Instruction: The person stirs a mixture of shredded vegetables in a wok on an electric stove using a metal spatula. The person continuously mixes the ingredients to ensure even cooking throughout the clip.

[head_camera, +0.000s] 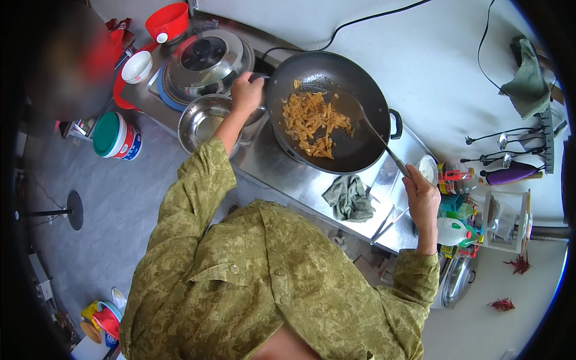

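Observation:
A dark wok rests on the stainless-steel counter, holding browned, sliced food in a loose heap toward its left side. My left hand grips the wok's black long handle at its left. In my right hand is the grey handle of a metal cooking utensil, a spatula or ladle. Its shaft slants into the wok, and its head lies beside the food, partly hard to make out. On the wok's far right side is a small black loop handle.
Left of the wok stand a steel pan and a lidded steel pot. A crumpled grey-green cloth lies near the counter's front edge. Bottles crowd the right end. A black cable runs along the wall behind.

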Motion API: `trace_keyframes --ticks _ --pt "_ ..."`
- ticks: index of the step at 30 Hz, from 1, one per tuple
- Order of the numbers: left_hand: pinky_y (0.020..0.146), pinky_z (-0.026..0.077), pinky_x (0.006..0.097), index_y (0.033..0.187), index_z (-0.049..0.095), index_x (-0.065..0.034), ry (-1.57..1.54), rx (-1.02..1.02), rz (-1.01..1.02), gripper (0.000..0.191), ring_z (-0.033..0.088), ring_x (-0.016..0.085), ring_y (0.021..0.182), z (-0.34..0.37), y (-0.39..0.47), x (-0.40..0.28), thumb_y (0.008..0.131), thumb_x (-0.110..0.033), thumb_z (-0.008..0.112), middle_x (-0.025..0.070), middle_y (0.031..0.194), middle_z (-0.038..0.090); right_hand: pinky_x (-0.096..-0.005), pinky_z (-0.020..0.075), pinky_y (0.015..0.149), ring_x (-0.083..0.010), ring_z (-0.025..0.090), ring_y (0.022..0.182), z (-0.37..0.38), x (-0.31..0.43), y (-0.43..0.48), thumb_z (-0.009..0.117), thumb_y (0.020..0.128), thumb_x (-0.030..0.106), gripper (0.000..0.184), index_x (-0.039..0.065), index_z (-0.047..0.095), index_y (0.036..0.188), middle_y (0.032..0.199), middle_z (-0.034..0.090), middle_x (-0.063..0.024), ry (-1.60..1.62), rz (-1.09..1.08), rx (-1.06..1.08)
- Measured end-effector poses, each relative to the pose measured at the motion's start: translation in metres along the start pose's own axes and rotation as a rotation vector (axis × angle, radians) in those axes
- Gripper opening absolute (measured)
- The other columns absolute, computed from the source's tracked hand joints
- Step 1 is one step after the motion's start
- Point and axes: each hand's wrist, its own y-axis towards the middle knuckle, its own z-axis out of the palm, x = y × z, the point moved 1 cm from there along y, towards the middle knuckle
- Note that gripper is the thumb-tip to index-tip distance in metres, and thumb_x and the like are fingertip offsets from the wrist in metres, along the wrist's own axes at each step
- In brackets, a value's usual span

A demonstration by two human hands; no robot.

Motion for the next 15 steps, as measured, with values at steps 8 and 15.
trace_keyframes --ticks 8,15 --pt "0.073 0.049 0.0406 0.089 0.065 0.0011 -0.007 0.007 0.015 0.027 0.065 0.035 0.078 0.001 0.002 0.001 0.078 -0.023 0.060 0.0195 0.079 0.067 -0.0394 0.0503 0.060 -0.0315 0.065 0.068 0.052 -0.020 -0.024 0.064 0.086 0.017 0.027 0.015 0.064 0.112 0.080 0.067 -0.0124 -0.108 0.150 -0.112" --pt "0.072 0.049 0.0399 0.088 0.065 0.0007 0.001 0.004 0.023 0.026 0.065 0.035 0.077 0.000 0.001 0.001 0.077 -0.022 0.060 0.0194 0.079 0.067 -0.0446 0.0508 0.060 -0.0350 0.065 0.068 0.093 -0.014 -0.038 0.059 0.090 0.021 0.034 0.014 0.054 0.123 0.082 0.068 -0.0141 -0.175 0.220 -0.028"
